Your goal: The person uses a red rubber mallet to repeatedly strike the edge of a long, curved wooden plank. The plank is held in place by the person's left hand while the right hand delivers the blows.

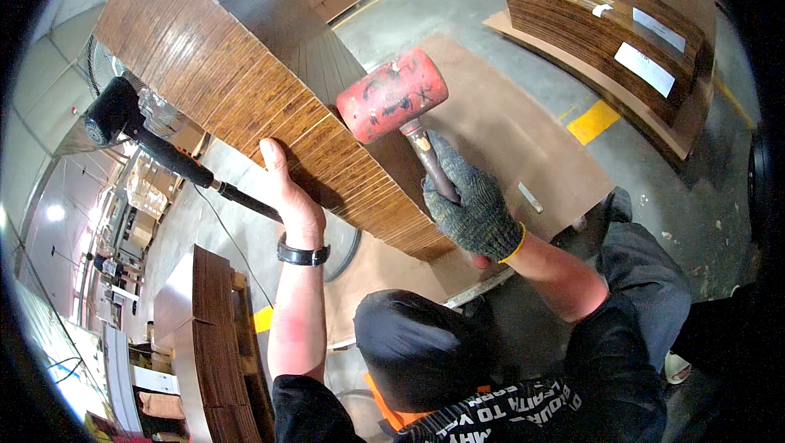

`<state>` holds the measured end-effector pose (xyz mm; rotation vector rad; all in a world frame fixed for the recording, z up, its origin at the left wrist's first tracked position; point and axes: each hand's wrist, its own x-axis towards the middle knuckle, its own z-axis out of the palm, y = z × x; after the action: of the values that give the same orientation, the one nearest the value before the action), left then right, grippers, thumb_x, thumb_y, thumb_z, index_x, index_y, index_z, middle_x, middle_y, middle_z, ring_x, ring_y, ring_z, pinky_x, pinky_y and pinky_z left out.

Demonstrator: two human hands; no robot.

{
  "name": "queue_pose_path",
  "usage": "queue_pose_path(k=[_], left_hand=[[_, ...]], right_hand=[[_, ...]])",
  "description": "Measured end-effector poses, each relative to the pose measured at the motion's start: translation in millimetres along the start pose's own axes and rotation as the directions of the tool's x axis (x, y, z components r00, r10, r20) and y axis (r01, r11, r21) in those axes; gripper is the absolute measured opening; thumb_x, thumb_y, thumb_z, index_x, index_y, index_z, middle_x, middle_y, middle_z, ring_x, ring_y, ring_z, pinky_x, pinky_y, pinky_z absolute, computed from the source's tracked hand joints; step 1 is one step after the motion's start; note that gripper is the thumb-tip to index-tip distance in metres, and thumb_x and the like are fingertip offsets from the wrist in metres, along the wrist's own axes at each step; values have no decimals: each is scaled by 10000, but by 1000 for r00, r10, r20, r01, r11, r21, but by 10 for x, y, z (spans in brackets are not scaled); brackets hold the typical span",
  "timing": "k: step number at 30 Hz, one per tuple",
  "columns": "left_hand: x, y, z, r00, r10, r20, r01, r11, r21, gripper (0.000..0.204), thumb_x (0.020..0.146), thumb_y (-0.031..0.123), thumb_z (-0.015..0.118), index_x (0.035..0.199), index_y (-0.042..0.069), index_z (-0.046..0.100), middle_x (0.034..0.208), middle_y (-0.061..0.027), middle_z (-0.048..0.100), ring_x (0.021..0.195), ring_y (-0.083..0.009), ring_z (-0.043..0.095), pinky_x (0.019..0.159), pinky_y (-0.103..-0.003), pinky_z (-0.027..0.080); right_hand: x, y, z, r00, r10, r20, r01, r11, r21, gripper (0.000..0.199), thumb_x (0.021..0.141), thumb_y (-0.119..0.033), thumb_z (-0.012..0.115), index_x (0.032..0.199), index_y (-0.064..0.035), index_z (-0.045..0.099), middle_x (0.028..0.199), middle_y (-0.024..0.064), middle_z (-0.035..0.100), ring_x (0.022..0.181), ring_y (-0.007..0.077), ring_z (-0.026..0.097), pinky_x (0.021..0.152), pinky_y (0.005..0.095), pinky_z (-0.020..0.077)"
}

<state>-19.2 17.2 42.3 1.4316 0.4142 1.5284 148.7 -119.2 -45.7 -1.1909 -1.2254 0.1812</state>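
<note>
A tall stack of brown wood-grain boards (245, 83) rises in front of me, its layered edges facing my arms. Against that side rests my bare left hand (293, 202), thumb stretched out along the board edges and a black watch (303, 252) on the wrist. Its other fingers are mostly hidden, but the hand looks open. In a grey knit glove, my right hand (476, 208) is closed round the handle of a mallet (391, 98). The mallet's scuffed red head is raised beside the right-hand face of the stack, and I cannot tell whether it touches.
A standing fan (176, 157) with a black pole is close on the left. Brown cardboard (499, 91) spreads beneath the stack, with a small pale strip (530, 197) on it. More board stacks stand at far right (564, 22) and lower left (208, 320).
</note>
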Motion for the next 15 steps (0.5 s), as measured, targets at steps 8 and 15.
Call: queue_pose_path(k=[8,15], left_hand=[[-37,28,112,998,-10,-64,10,1000,10,668,876,509,562,1300,10,428,1266,-81,506,1153,-198,469,1007,-351,329],[-43,29,101,998,17,-62,-14,999,49,658,880,514,555,1268,-9,459,1253,-78,511,1133,-188,473,1003,-345,324]], right_hand=[[-31,37,44,993,-94,-70,91,995,-41,597,805,-104,590,1352,-8,372,902,220,612,728,346,614,656,415,496],[-47,-2,58,998,-4,-64,2,1000,-25,603,789,-67,605,1353,-33,394,822,157,605,691,250,609,667,363,494]])
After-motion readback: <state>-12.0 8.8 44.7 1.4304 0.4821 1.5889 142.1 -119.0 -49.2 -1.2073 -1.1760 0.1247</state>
